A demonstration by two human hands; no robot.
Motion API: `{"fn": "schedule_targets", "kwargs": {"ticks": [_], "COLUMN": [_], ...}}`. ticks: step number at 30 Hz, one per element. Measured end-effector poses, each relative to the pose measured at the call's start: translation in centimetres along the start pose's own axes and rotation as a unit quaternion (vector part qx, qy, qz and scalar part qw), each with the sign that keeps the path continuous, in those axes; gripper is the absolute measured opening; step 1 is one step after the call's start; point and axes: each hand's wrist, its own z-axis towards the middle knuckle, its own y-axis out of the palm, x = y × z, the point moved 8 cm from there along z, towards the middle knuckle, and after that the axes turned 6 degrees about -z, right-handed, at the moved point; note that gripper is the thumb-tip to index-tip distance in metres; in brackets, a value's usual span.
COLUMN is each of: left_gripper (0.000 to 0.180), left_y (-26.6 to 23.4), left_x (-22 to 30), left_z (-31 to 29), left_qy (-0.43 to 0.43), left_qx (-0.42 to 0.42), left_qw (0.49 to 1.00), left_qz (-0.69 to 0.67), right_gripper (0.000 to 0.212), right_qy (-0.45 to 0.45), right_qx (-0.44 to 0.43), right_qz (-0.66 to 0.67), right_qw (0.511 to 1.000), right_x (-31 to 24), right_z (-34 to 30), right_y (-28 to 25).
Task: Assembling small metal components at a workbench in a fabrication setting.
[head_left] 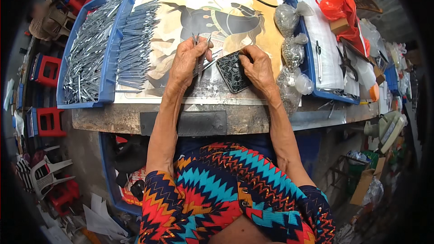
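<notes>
I see the thin metal sticks (195, 40) just above the centre of the frame, gripped between the thumb and fingers of the left hand (186, 59). They stand nearly upright in my view, long axis running up and down, tips poking past the fingers toward the top edge. That forearm rises from the lower edge and leans slightly right, its wrist fairly straight.

To the right of it, the black tray (232, 89) of small dark parts (231, 68) lies with its long side running from upper left to lower right. The right hand (258, 67) comes over its upper right corner, forearm slanting up and left, fingers bent downward; I cannot tell whether they pinch a part.

At the upper left, a row of grey sticks (137, 40) lies mostly crosswise on the desk (253, 119), beside a heaped blue bin (108, 86).
</notes>
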Motion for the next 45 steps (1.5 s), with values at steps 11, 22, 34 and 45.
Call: {"fn": "schedule_targets", "kwargs": {"ticks": [11, 22, 34, 45], "left_gripper": [0.022, 0.034, 0.027, 0.019], "left_y": [-2.3, -2.6, -1.0, -2.4], "left_x": [0.8, 0.7, 1.2, 0.9], "left_z": [0.7, 0.5, 0.2, 0.7], "left_qy": [0.013, -0.018, 0.109, 0.023], "left_qx": [0.072, 0.078, 0.03, 0.046], "left_qw": [0.935, 0.802, 0.772, 0.905], "left_qz": [0.346, 0.592, 0.625, 0.421], "right_gripper": [0.01, 0.017, 0.014, 0.023], "right_qy": [-0.069, -0.116, -0.127, -0.022], "right_qx": [-0.003, -0.032, -0.057, -0.082], "right_qz": [-0.113, -0.157, -0.188, -0.085], "right_qw": [0.991, 0.98, 0.972, 0.993], "right_x": [-1.3, -1.6, -2.1, -1.1], "right_z": [-0.5, -0.7, -0.3, 0.0], "right_y": [1.5, 2.0, 2.2, 0.7]}}
